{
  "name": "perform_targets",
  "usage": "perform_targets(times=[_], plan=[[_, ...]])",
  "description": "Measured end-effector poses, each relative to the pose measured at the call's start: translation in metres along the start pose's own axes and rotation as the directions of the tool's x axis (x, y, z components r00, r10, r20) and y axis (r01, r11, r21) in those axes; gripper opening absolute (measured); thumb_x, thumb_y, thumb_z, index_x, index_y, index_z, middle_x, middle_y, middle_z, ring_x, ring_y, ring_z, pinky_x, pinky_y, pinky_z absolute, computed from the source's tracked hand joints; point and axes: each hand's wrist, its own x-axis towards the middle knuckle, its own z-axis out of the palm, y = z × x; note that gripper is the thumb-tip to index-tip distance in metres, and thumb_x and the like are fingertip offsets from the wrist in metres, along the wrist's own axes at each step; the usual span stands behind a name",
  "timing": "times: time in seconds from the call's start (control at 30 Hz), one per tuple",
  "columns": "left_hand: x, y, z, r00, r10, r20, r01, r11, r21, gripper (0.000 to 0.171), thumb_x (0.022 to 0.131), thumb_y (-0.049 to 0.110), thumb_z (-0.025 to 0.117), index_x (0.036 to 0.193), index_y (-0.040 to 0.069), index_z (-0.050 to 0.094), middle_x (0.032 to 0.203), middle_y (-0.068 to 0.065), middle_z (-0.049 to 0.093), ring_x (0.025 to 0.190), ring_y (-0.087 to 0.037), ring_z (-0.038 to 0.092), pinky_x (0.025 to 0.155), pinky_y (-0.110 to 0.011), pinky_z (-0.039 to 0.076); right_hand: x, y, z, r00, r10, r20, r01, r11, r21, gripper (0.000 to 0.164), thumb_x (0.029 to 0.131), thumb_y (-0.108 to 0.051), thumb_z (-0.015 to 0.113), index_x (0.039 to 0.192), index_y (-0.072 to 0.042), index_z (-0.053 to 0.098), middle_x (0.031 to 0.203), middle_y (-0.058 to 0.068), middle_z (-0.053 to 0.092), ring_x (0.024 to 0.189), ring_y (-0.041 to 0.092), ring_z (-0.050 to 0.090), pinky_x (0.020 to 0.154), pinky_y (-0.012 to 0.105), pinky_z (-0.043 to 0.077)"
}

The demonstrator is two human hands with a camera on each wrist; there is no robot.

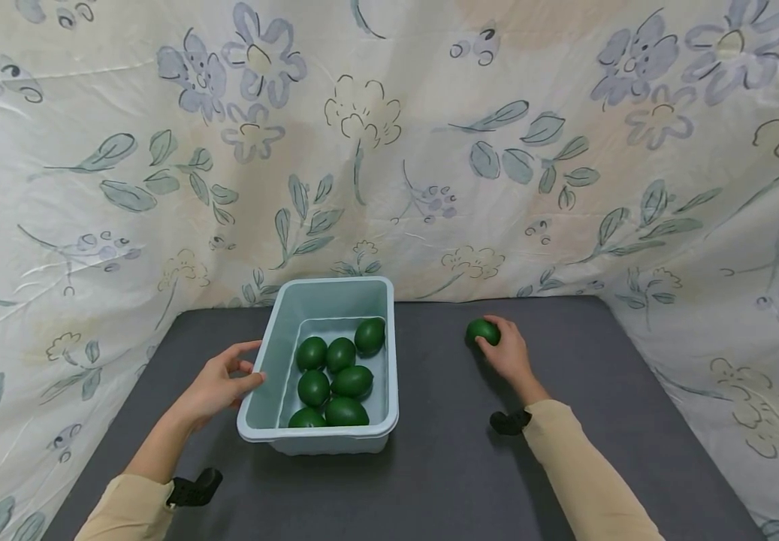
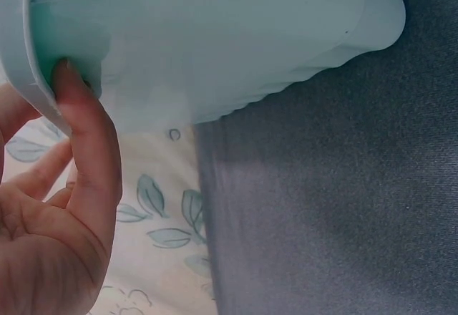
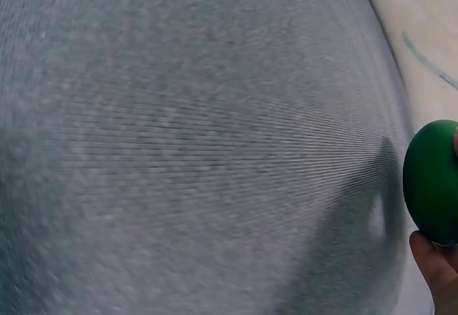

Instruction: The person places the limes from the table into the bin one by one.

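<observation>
My right hand (image 1: 509, 355) grips a smooth, dark green, egg-shaped fruit (image 1: 481, 331) between thumb and fingers, over the far right part of the table. In the right wrist view, this fruit (image 3: 433, 182) shows at the right edge, with fingertips on it. A pale blue-green plastic bin (image 1: 395, 353) stands left of it, tilted a little in the head view. Several similar green fruits (image 1: 340, 354) lie inside the bin, mostly toward its near end. My left hand (image 1: 216, 387) holds the bin's left rim; the left wrist view shows a digit (image 2: 89, 136) hooked under the rim's lip.
A dark grey cloth-like tabletop (image 1: 443, 466) lies under everything. Behind it and at both sides hangs a floral-print curtain (image 1: 416, 150). Black wrist straps (image 1: 194, 488) with cameras sit beside the beige sleeves (image 1: 578, 466).
</observation>
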Motion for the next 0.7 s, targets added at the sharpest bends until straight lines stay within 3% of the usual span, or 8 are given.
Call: perform_targets(times=[0.7], plan=[[0.000, 0.001, 0.000, 1.000, -0.008, -0.002, 0.008, 1.000, 0.013, 0.065, 0.087, 0.015, 0.062, 0.143, 0.010, 0.027, 0.099, -0.018, 0.052, 0.073, -0.022, 0.063, 0.060, -0.040, 0.054, 0.003, -0.035, -0.021, 0.989, -0.148, 0.003, 0.148, 0.989, 0.014, 0.050, 0.085, -0.026, 0.066, 0.131, -0.012, 0.049, 0.123, 0.017, 0.049, 0.099, 0.033, 0.053, 0.079, 0.049, 0.045]])
